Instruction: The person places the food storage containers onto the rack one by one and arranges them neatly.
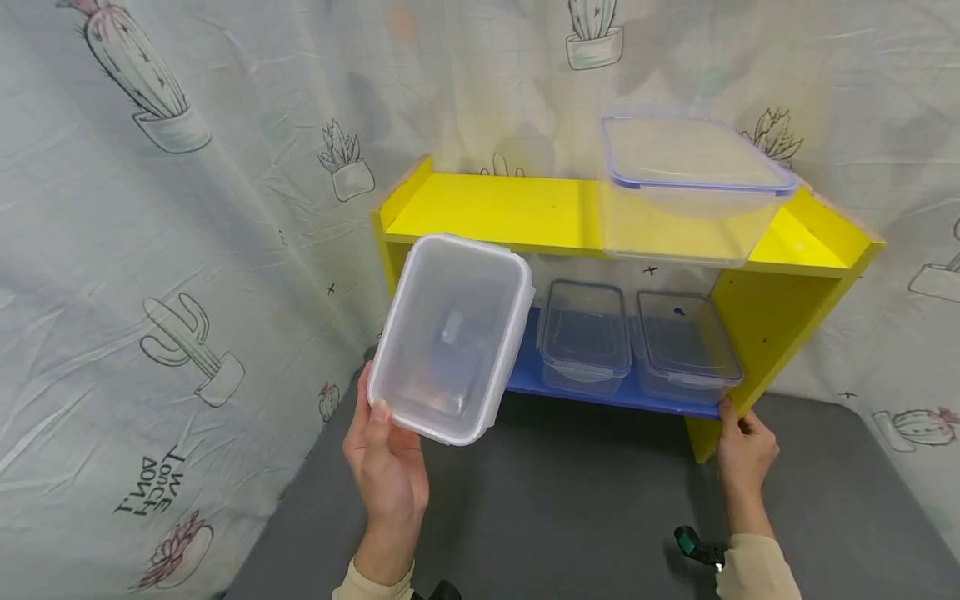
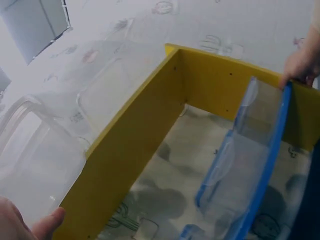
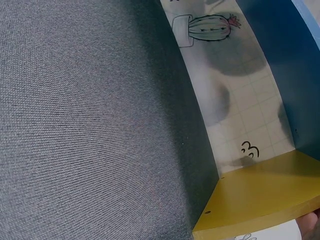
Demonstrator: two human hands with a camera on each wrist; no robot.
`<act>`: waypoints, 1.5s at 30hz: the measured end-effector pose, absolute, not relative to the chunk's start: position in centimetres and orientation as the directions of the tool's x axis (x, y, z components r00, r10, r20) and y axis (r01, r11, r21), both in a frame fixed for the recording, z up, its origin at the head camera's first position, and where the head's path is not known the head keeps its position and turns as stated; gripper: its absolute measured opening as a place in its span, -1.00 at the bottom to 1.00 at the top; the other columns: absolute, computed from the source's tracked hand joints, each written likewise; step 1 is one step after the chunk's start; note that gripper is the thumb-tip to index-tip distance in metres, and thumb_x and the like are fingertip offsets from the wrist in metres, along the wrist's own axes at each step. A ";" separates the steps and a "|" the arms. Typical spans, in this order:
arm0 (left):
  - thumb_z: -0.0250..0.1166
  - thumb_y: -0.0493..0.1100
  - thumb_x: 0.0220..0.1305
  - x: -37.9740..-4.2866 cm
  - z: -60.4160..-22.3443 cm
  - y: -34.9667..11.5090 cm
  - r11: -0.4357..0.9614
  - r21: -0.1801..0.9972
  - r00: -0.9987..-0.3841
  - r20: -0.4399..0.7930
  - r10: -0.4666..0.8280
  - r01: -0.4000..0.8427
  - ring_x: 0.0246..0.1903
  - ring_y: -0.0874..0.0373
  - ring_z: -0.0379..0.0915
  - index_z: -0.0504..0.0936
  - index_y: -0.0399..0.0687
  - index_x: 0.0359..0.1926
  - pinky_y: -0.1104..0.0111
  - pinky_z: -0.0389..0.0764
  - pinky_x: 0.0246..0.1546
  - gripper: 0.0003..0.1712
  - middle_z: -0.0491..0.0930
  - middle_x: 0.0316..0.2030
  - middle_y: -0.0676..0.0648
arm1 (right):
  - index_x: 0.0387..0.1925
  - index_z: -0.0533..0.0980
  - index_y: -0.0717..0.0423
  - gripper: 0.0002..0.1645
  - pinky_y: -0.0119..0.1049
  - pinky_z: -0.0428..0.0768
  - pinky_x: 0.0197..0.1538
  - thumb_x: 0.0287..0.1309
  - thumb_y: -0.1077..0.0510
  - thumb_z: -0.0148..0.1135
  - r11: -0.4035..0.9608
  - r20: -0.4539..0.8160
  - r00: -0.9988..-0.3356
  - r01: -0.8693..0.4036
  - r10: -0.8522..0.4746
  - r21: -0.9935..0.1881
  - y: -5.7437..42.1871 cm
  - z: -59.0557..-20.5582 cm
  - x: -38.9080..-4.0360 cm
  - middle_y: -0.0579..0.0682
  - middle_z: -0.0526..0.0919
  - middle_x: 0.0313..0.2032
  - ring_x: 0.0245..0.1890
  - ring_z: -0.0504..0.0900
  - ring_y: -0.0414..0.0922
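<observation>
My left hand (image 1: 390, 471) grips a clear plastic food container (image 1: 453, 333) with a whitish rim by its lower left corner, thumb on the near face. The container is raised and tilted in front of the left part of a yellow and blue shelf (image 1: 491, 208). In the left wrist view, the thumb (image 2: 49, 224) shows at the container's edge. At the lower right, my right hand (image 1: 744, 454) grips the shelf where the blue board meets the yellow side panel (image 1: 787, 321). Some fingertips (image 3: 307, 225) appear behind that panel in the right wrist view.
A large clear container (image 1: 690, 204) with a purple-edged lid stands on the yellow top board. Two smaller lidded containers, one left (image 1: 585, 337) and one right (image 1: 686, 346), sit on the blue board (image 1: 525, 375). Grey fabric (image 1: 570, 500) lies below; a cactus-print curtain (image 1: 247, 167) hangs behind.
</observation>
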State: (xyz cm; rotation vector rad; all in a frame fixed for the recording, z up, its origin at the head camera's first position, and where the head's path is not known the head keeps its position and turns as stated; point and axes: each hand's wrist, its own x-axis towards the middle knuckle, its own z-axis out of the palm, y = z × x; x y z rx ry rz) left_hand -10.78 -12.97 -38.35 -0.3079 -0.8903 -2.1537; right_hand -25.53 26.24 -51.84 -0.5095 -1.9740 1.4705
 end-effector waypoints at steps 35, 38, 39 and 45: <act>0.23 -0.13 0.36 -14.5 -31.6 -12.0 -0.487 0.542 -0.717 0.386 -0.580 0.685 0.06 -0.04 0.60 0.44 -0.17 0.30 0.17 0.68 -0.19 -0.47 0.58 0.07 -0.16 | -0.37 0.68 0.06 -0.61 -0.63 0.33 -0.53 0.22 -0.17 0.26 0.315 0.247 -0.729 -0.045 0.639 -0.948 26.2 -51.6 -25.6 -0.62 0.45 -0.69 -0.60 0.38 -0.46; 0.22 -0.11 0.36 -14.5 -30.6 -11.7 -0.489 0.579 -0.741 0.352 -0.572 0.653 0.07 -0.06 0.59 0.45 -0.16 0.27 0.13 0.68 -0.18 -0.50 0.55 0.04 -0.14 | -0.31 0.68 0.12 -0.57 -0.66 0.34 -0.52 0.22 -0.18 0.25 0.310 0.238 -0.731 -0.038 0.639 -0.950 26.2 -51.7 -25.6 -0.66 0.44 -0.68 -0.59 0.39 -0.48; 0.21 -0.10 0.37 -14.5 -30.3 -11.6 -0.483 0.593 -0.746 0.345 -0.570 0.644 0.07 -0.06 0.59 0.45 -0.15 0.26 0.11 0.67 -0.17 -0.51 0.54 0.05 -0.13 | -0.31 0.67 0.15 -0.55 -0.66 0.34 -0.52 0.22 -0.17 0.25 0.311 0.239 -0.731 -0.038 0.639 -0.950 26.2 -51.7 -25.6 -0.66 0.44 -0.68 -0.59 0.39 -0.48; 0.22 -0.06 0.37 -14.7 -28.4 -11.1 -0.467 0.645 -0.763 0.301 -0.572 0.605 0.06 -0.06 0.56 0.40 -0.17 0.19 0.04 0.66 -0.13 -0.53 0.47 0.06 -0.13 | -0.38 0.66 0.14 -0.57 -0.64 0.31 -0.55 0.22 -0.17 0.26 0.334 0.267 -0.721 -0.052 0.639 -0.941 26.3 -52.0 -25.7 -0.64 0.41 -0.71 -0.62 0.35 -0.46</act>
